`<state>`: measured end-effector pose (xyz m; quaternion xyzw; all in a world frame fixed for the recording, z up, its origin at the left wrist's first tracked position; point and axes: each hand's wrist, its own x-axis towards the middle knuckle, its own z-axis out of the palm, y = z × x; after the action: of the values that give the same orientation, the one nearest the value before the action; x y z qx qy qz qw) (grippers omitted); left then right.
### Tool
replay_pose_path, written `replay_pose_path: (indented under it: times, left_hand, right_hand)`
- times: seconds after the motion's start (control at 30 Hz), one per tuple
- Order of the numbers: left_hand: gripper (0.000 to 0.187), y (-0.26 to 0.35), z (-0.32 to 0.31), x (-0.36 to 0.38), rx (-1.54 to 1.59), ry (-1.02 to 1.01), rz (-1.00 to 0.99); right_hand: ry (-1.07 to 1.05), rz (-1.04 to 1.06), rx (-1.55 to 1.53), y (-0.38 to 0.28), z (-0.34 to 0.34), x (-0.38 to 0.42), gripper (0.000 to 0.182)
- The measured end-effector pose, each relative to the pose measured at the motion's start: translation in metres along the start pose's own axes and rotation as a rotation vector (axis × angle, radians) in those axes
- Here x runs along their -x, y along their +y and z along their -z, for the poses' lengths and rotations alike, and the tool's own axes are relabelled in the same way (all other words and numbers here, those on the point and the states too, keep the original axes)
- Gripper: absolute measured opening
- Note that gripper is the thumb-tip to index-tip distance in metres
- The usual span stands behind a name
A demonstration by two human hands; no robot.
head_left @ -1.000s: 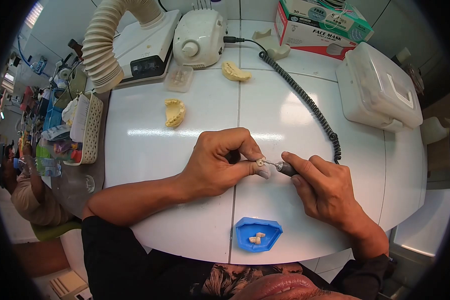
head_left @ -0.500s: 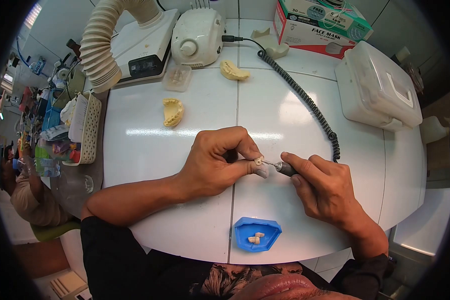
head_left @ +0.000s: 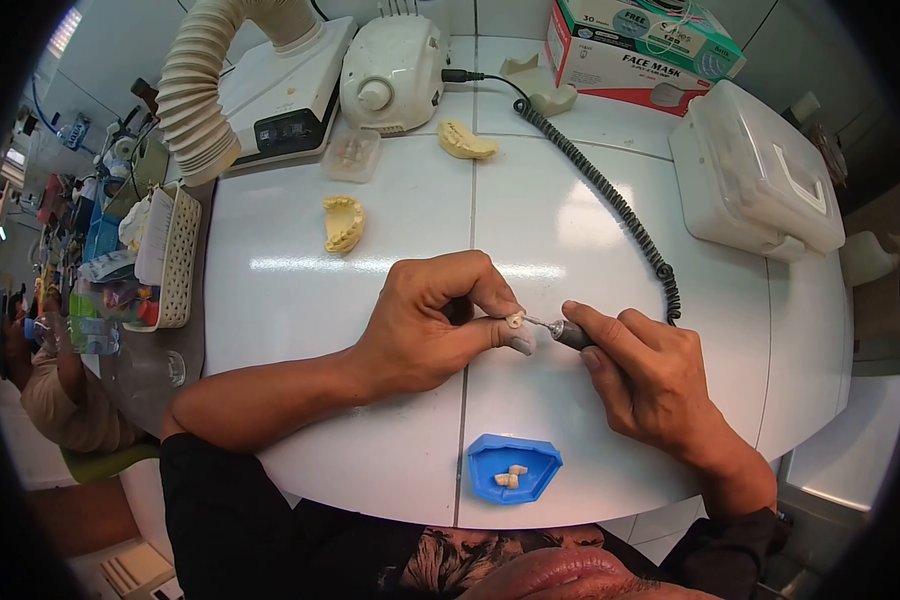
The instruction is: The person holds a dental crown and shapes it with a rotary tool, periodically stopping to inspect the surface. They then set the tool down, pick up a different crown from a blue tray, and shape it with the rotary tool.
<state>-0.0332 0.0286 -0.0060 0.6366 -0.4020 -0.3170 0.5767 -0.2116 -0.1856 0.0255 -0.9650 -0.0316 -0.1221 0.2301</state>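
Between thumb and index finger, my left hand (head_left: 435,320) pinches a small cream dental piece (head_left: 515,320). My right hand (head_left: 650,375) grips a dark rotary handpiece (head_left: 572,335) like a pen, its thin metal bit pointing left at the piece; whether the tip touches it I cannot tell. Below the hands, a blue tray (head_left: 485,487) holds small cream pieces (head_left: 512,477). Beyond my left hand lie a yellow dental cast (head_left: 344,224) and, farther back, a second yellow cast (head_left: 466,140).
A coiled black cord (head_left: 600,180) runs from the white control unit (head_left: 395,75). At the back are a hose (head_left: 195,95), a small clear box (head_left: 353,157) and mask boxes (head_left: 630,60). A white case (head_left: 760,170) stands right, a basket (head_left: 181,260) left. Another person (head_left: 70,400) sits far left.
Both hands hold nearly the same pose. The small piece and the bit have shifted very slightly; the whole view has moved a little.
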Motion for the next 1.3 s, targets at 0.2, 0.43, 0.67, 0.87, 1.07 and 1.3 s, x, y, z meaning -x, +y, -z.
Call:
replay_pose_path:
  times: [0.2,0.43,0.67,0.87,1.07,1.3]
  left_hand:
    - [0.015,0.001,0.000,0.000,0.017,-0.005,0.013]
    - [0.016,-0.002,0.000,0.000,0.004,0.007,-0.008]
    - [0.016,-0.001,0.001,0.000,-0.042,0.001,-0.002]
    - [0.016,-0.003,0.001,0.000,-0.025,-0.005,0.009]
    - [0.016,-0.003,0.001,-0.004,0.121,0.007,-0.004]
    - [0.016,-0.006,0.001,-0.006,0.094,0.022,-0.070]
  right_hand:
    - [0.007,-0.001,0.001,0.000,-0.001,0.001,0.045]
    - [-0.003,0.006,0.014,0.000,-0.001,0.001,0.044]
    - [-0.006,0.009,0.015,0.000,0.000,0.002,0.045]
    - [0.007,0.005,0.019,0.000,-0.001,0.002,0.041]
    - [0.072,0.015,0.018,0.004,-0.003,0.004,0.038]
    - [0.237,0.027,0.004,0.014,-0.008,0.006,0.031]
